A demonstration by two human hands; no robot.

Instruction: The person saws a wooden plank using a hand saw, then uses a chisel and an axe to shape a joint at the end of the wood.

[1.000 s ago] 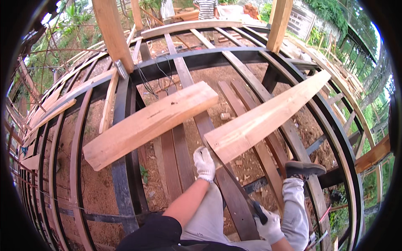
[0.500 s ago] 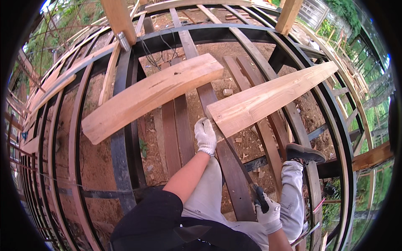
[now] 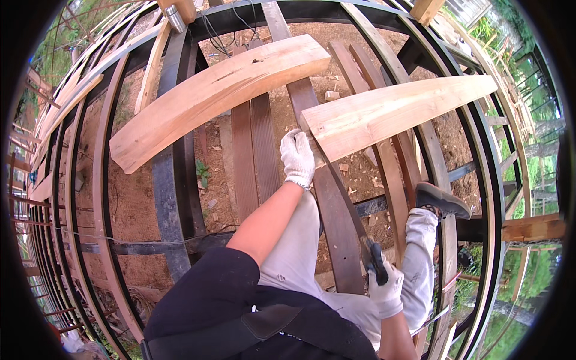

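Observation:
Both my hands wear white knit work gloves. My right hand grips the black handle of a handsaw, low and right of centre. The saw's long, dark blade reaches up and left to the near-left end of a pale timber beam, where it lies against the wood. My left hand is closed at that same end, just left of the blade; its fingertips are partly hidden. The beam rests slantwise across dark joists. A second, curved pale beam lies to the left, touched by neither hand.
Dark joists form an open frame over bare soil strewn with wood chips. My shoe rests on a joist at right. A metal flask and black cables lie at the far side, near a wooden post.
The view has tilted, so the beams sit higher in the picture. My right hand and the saw handle have shifted slightly; my left hand keeps its place at the beam's end.

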